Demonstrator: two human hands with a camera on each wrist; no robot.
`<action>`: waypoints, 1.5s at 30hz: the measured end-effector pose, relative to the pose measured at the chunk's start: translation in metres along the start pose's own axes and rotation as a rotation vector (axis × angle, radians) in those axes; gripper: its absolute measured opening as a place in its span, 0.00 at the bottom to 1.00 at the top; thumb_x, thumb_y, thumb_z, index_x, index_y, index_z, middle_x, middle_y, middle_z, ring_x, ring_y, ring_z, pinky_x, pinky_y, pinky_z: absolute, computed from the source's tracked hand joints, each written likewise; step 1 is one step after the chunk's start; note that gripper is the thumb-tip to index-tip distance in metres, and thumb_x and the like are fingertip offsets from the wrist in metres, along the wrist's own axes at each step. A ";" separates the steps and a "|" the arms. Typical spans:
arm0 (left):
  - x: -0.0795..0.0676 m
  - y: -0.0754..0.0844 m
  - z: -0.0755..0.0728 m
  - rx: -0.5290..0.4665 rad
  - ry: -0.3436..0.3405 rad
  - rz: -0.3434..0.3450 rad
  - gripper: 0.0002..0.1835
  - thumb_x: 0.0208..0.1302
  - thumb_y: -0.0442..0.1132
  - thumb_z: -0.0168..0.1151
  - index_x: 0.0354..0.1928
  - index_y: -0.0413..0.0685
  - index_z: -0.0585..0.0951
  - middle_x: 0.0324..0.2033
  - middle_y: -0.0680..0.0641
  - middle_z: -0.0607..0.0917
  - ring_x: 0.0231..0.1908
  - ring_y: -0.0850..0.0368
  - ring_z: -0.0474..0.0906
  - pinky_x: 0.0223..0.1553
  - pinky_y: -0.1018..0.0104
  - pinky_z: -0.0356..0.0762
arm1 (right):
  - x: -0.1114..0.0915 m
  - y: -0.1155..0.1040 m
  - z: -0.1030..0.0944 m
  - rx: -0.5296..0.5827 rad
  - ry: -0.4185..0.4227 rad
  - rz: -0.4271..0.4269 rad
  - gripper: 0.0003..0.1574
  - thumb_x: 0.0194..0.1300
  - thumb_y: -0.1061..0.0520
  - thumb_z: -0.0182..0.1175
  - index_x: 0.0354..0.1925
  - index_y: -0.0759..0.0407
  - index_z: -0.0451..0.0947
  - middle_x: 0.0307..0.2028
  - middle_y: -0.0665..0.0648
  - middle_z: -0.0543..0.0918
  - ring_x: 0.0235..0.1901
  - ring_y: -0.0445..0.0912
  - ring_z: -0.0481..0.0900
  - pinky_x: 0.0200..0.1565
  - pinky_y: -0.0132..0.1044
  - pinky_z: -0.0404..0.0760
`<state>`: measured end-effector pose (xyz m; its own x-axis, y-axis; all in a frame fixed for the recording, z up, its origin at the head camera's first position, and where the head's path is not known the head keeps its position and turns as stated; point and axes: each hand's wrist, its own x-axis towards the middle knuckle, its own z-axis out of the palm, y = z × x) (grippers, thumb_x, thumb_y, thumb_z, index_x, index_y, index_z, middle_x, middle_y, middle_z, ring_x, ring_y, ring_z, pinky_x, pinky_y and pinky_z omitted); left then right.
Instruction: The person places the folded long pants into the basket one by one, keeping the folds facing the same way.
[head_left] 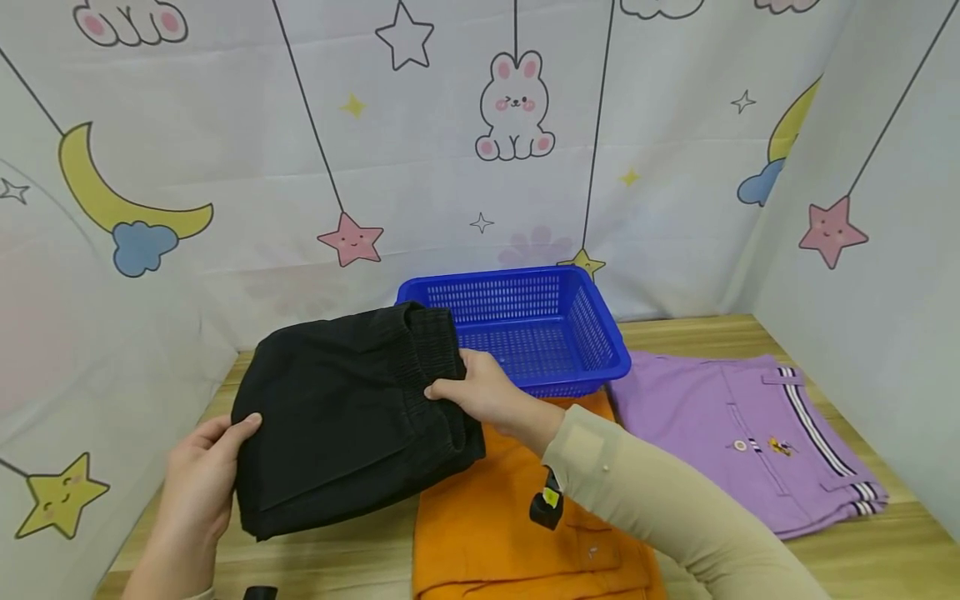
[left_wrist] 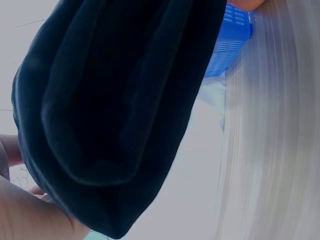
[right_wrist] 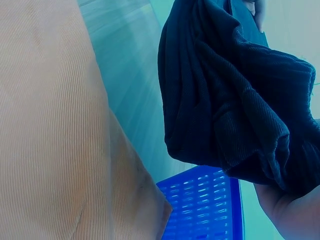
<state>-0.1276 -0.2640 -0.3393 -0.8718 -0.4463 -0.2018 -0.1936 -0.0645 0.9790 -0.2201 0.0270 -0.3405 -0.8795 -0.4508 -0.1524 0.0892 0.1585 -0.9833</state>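
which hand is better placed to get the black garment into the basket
Probably the right hand: it grips the black garment by the gathered end nearest the blue basket; the left hand holds the opposite end, farther away.

Free room runs over the purple pants [head_left: 690,433] into the blue plastic basket [head_left: 617,357], but the black pants [head_left: 322,417] block its near-left corner and the right sleeve [head_left: 667,508] crosses above the orange garment [head_left: 480,533].

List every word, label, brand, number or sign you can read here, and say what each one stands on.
No readable text anywhere.
Black folded garment: no lettering shows.
Orange garment: a small pale mark, too small to read.
Purple garment: an embroidered motif, no legible words.
Yellow patch on the black wrist device: too small to read.
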 end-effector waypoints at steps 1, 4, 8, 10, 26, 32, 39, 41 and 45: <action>0.000 0.000 0.000 0.002 -0.004 0.002 0.05 0.62 0.45 0.62 0.29 0.59 0.81 0.25 0.59 0.80 0.26 0.64 0.80 0.28 0.70 0.80 | 0.000 -0.001 0.000 -0.006 0.001 0.002 0.30 0.58 0.59 0.63 0.59 0.58 0.69 0.49 0.57 0.81 0.42 0.46 0.82 0.45 0.40 0.83; 0.000 0.001 0.002 0.003 -0.012 0.010 0.04 0.62 0.45 0.62 0.29 0.59 0.81 0.25 0.59 0.80 0.26 0.64 0.80 0.29 0.71 0.80 | 0.000 0.000 -0.002 -0.025 0.007 0.004 0.31 0.58 0.58 0.63 0.60 0.58 0.68 0.50 0.57 0.81 0.42 0.46 0.81 0.46 0.40 0.82; 0.001 0.001 0.003 0.007 -0.019 0.013 0.05 0.62 0.46 0.62 0.29 0.59 0.81 0.25 0.59 0.80 0.26 0.65 0.80 0.29 0.71 0.80 | 0.001 0.000 -0.003 -0.058 0.022 0.011 0.35 0.58 0.56 0.63 0.63 0.57 0.65 0.52 0.56 0.79 0.45 0.45 0.80 0.48 0.40 0.81; 0.001 0.001 0.003 0.006 -0.021 0.013 0.05 0.62 0.46 0.62 0.29 0.59 0.81 0.25 0.59 0.80 0.26 0.65 0.80 0.29 0.71 0.80 | 0.001 -0.001 -0.004 -0.056 0.021 0.018 0.36 0.58 0.56 0.63 0.64 0.58 0.64 0.53 0.57 0.79 0.47 0.49 0.80 0.50 0.43 0.80; 0.000 0.003 0.007 -0.002 -0.042 0.022 0.05 0.62 0.46 0.62 0.29 0.58 0.81 0.24 0.59 0.80 0.27 0.65 0.80 0.30 0.71 0.80 | -0.004 -0.005 -0.009 -0.076 0.022 -0.008 0.35 0.59 0.56 0.62 0.63 0.59 0.65 0.53 0.58 0.79 0.45 0.46 0.80 0.48 0.41 0.81; -0.001 0.004 0.009 -0.031 -0.049 0.036 0.06 0.61 0.45 0.63 0.27 0.57 0.81 0.22 0.58 0.81 0.25 0.64 0.80 0.28 0.71 0.80 | -0.005 -0.006 -0.011 -0.049 0.014 -0.018 0.26 0.59 0.59 0.62 0.56 0.57 0.70 0.46 0.57 0.82 0.39 0.46 0.83 0.42 0.40 0.83; -0.002 0.006 0.012 -0.037 -0.055 0.044 0.06 0.61 0.44 0.63 0.27 0.57 0.81 0.23 0.58 0.81 0.25 0.64 0.80 0.28 0.71 0.80 | -0.005 -0.006 -0.013 -0.055 0.019 -0.014 0.29 0.59 0.58 0.62 0.59 0.58 0.68 0.48 0.58 0.81 0.41 0.46 0.82 0.44 0.40 0.83; -0.002 0.007 0.013 -0.035 -0.049 0.040 0.06 0.61 0.45 0.63 0.27 0.57 0.81 0.23 0.58 0.80 0.25 0.64 0.80 0.28 0.71 0.80 | -0.006 -0.007 -0.014 -0.058 0.021 -0.013 0.31 0.59 0.58 0.62 0.60 0.58 0.67 0.49 0.58 0.81 0.42 0.46 0.82 0.45 0.40 0.83; -0.003 0.008 0.015 -0.039 -0.045 0.037 0.05 0.61 0.44 0.63 0.28 0.57 0.81 0.23 0.58 0.80 0.25 0.64 0.79 0.28 0.70 0.80 | -0.006 -0.008 -0.016 -0.054 0.024 -0.010 0.31 0.59 0.58 0.62 0.60 0.58 0.67 0.50 0.59 0.81 0.42 0.47 0.82 0.44 0.41 0.83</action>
<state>-0.1335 -0.2500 -0.3311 -0.8977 -0.4082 -0.1659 -0.1439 -0.0843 0.9860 -0.2228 0.0427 -0.3301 -0.8911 -0.4318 -0.1393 0.0553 0.2013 -0.9780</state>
